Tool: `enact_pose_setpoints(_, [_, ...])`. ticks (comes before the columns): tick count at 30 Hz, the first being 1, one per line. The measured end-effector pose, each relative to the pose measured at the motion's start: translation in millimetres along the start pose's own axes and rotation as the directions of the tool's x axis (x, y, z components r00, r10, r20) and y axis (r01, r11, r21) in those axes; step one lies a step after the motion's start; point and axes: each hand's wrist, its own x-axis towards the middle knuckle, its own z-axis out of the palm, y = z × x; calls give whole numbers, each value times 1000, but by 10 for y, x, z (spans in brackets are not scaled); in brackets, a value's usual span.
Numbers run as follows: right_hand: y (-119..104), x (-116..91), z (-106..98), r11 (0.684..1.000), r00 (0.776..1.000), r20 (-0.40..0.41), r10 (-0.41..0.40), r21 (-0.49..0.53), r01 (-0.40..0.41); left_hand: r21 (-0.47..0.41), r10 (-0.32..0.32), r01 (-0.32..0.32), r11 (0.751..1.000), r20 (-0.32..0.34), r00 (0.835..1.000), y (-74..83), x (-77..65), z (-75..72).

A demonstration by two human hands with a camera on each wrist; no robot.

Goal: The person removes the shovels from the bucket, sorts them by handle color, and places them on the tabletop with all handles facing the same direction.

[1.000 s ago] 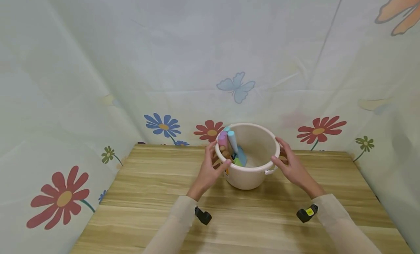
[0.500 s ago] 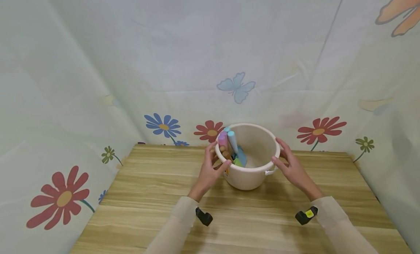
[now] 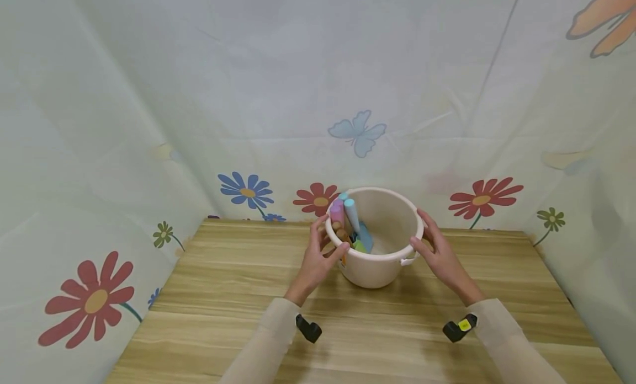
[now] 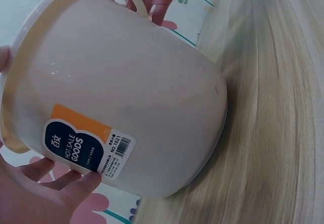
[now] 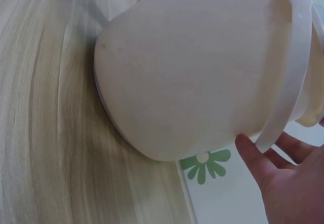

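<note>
So there's one cream round plastic bucket, standing upright on the one wood-grain table, near its back edge. Two hands on it: left hand and right hand each grip the rim from opposite sides, thumb at the near edge, fingers curled around the outside. One curved white plastic handle hangs by the right hand. One orange-and-navy paper sticker sits next to the left fingers. Inside, bunched on the left: at least two light blue cylinders, some pinkish-purple ones and one green piece; too crowded for a full count tbh.
</note>
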Motion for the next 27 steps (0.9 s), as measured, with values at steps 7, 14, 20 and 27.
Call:
enact_pose_setpoints(7, [29,-10,-4,1000,1000,-7,-3,0,3,-15,-23,23,1000,21,1000,140,-38,6])
enact_pose_setpoints(14, [49,-7,0,1000,1000,-6,-7,11,7,-2,-15,15,1000,25,1000,370,-106,5])
enact_pose_setpoints(20, [41,31,9,1000,1000,6,-5,10,5,15,-4,4,1000,0,1000,388,-95,-14])
enact_pose_setpoints(27, [46,34,19,1000,1000,8,-2,14,2,26,-18,18,1000,3,1000,405,-121,-24])
